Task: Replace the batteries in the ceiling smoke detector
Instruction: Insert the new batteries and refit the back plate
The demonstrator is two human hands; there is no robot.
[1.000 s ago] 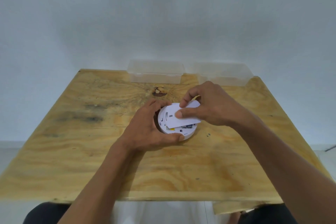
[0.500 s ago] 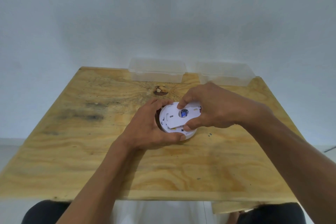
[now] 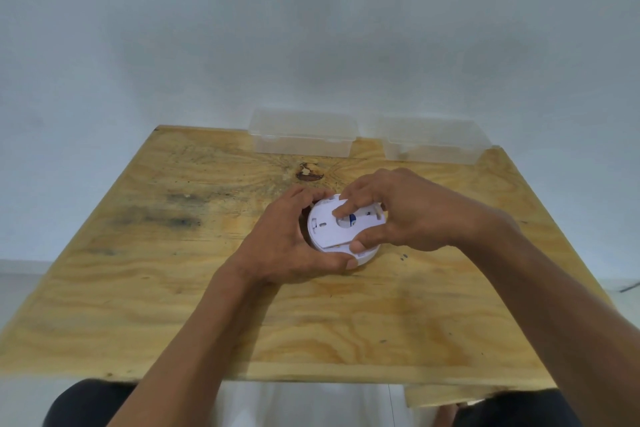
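Plywood table (image 3: 138, 305) w/ two clear plastic boxes (image 3: 302, 139) at far edge, well beyond the fingertips. Left hand (image 3: 287, 246) curls round left side of the white smoke detector (image 3: 329, 236), thumb along its near rim, gripping it on the tabletop. Right hand (image 3: 398, 215) pinches the white cover plate (image 3: 332, 230) on top, index finger over the round opening, thumb at near edge. Small blue part (image 3: 352, 218) shows in opening, just beside index tip.

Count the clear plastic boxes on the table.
2. One clear box sits at the table's far edge, near the middle; the other clear box is beside it toward the far right corner. None seems hidden, though the hands cover some tabletop.
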